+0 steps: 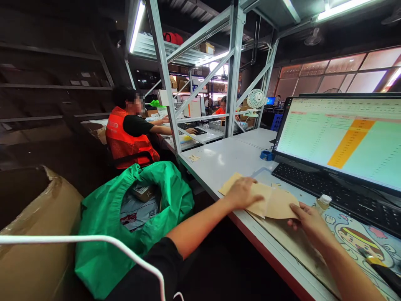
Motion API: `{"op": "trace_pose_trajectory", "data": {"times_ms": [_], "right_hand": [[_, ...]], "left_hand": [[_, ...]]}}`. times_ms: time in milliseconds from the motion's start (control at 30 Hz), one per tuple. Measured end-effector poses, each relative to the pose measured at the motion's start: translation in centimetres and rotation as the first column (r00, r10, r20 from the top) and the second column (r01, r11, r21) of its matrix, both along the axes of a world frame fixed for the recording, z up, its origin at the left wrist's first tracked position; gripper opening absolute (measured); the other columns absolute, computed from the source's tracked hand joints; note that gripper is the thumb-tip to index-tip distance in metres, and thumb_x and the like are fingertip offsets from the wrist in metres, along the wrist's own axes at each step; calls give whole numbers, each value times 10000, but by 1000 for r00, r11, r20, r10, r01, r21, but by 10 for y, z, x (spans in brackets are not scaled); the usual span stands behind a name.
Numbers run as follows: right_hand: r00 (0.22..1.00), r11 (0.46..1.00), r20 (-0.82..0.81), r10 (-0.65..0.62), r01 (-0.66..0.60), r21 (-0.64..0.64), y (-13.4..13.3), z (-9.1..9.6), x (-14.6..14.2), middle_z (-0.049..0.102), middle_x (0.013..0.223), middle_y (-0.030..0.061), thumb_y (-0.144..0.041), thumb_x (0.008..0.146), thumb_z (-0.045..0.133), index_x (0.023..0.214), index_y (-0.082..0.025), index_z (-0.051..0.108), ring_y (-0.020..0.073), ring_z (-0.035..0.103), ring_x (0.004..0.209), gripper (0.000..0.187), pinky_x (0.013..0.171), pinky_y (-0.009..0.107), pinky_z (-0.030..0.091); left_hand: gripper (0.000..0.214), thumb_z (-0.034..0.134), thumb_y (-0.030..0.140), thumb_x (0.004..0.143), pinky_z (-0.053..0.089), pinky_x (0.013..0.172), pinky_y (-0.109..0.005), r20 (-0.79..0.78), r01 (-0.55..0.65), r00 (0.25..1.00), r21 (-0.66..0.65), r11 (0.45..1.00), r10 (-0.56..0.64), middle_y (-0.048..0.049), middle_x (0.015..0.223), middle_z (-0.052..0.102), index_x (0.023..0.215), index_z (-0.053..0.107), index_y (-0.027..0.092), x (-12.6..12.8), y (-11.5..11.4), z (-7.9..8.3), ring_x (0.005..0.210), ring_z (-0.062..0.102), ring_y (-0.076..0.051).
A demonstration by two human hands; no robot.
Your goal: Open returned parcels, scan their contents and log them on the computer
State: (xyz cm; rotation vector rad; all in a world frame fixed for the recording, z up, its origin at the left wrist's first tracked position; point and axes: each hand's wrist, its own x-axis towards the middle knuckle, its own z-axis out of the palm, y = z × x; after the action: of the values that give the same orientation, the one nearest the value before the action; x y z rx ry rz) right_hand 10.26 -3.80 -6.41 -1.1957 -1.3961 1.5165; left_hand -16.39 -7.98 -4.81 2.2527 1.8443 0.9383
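White rail [78,239] across the foreground, both hands on a kraft envelope [272,202].

Left hand [241,193] lies flat on the envelope, its grip open; the right hand's [308,223] grip closes on the envelope's near edge. The envelope rests on the bench [219,167] between the two grips. Just right of the right grip stands a small bottle [324,203], with a keyboard [332,196] and a monitor [338,142] showing a spreadsheet beyond it. A cartoon mat [360,246] lies nearby on the bench. Left of the left grip, off the bench, a green bag [134,225] holds parcels; farther off, a co-worker [128,138] in an orange vest sits at a desk.
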Motion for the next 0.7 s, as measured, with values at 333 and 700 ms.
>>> {"op": "trace_pose_trajectory", "data": {"times_ms": [333,700], "right_hand": [[968,986,-236,-81,113,125,-15,26,-3,657,622,12,-505,726,880,926,-185,714,159,594,507,412,405,253,472],[783,873,-545,-300,455,173,-13,54,24,678,752,5,-354,725,854,926,-184,693,129,574,491,308,366,258,439]], "left_hand": [[662,446,141,980,419,1268,-414,-17,167,986,-38,985,-168,-216,1649,476,1632,363,55,53,-22,-25,1511,513,-292],[483,387,360,1104,559,1120,-434,453,82,879,168,982,-151,-132,1305,773,1496,585,159,4,3,23,1256,729,-262]]}}
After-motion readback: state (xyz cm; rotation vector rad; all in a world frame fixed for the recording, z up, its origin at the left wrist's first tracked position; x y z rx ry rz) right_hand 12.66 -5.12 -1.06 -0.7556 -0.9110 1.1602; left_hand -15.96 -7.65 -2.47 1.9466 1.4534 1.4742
